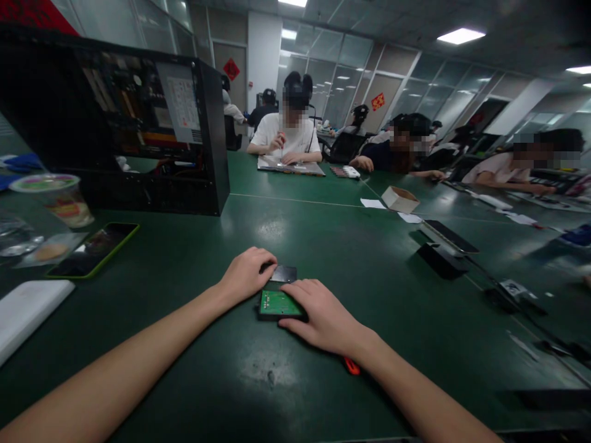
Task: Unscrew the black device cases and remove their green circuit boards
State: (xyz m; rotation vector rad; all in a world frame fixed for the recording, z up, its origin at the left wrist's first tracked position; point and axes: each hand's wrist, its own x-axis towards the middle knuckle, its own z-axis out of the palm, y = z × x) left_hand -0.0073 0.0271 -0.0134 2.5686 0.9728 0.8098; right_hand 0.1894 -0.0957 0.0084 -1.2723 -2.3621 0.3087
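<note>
A small black plastic case with a green circuit board (276, 303) in it lies on the green table in front of me. My right hand (318, 311) is closed on its right side, fingers over the board and thumb along the near edge. Just behind the case is a flat dark rectangular piece (284, 273), which looks like a cover. My left hand (249, 271) grips that piece at its left end between thumb and fingers. Partly under my right wrist lies an orange-red tool handle (351, 366); the rest of it is hidden.
An open computer tower (212, 135) stands at the back left. Nearer me are a plastic cup (55, 200), a phone (95, 249) and a white slab (28, 314). At right are a small box (401, 199) and a dark device (447, 237) with cables. Several people sit across the table.
</note>
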